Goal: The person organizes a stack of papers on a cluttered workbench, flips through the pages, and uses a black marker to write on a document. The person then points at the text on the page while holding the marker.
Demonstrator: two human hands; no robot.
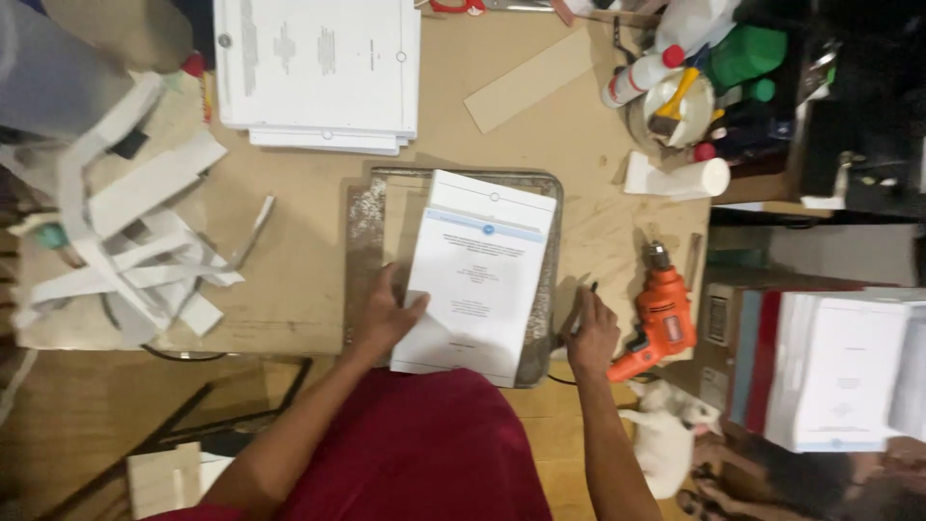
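Observation:
A thick stack of white printed pages [477, 280] with a pale blue band on its cover lies slightly askew on a worn metal plate [365, 222] on the workbench. My left hand [386, 314] grips the stack's lower left edge. My right hand [590, 333] rests at the plate's right edge, closed around a thin dark pen-like tool [582, 307] that points up. An orange power drill [661, 318] lies just right of that hand.
Another pile of white pages [318, 72] sits at the back. Paper strips [135, 241] litter the left side. A cardboard strip [531, 79], glue bottle [641, 74], paper roll [680, 178] and brush tub [680, 106] stand back right. More bound stacks [834, 371] are at right.

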